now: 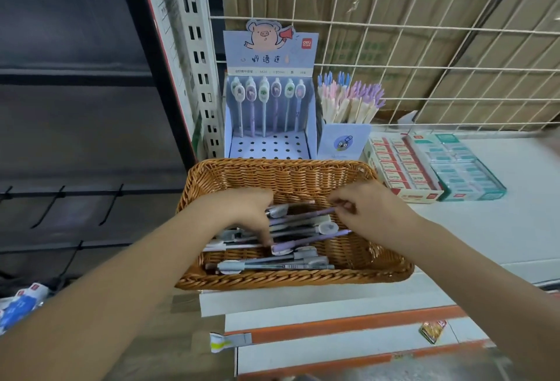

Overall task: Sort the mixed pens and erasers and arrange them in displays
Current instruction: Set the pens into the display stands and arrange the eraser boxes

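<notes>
Item: wicker basket (281, 174), front of shelf, holding loose heap of pens (272, 256), lying crosswise, several w/ round charm caps. Left hand (242, 214) down in heap, fingers bent onto a lilac pen's cap end; whether actually gripped, can't tell. Right hand (369, 211) pinched on far end of a purple pen (306, 214). Hands near, not touching. Behind basket: pen display (269, 107), one row filled, front holes vacant. Pen cup (345, 138) beside it; eraser boxes (430, 165) at right, looking full. Risk: pens overlap, so lifting one prob. drags neighbours or snags a cap, spilling over rim.
</notes>
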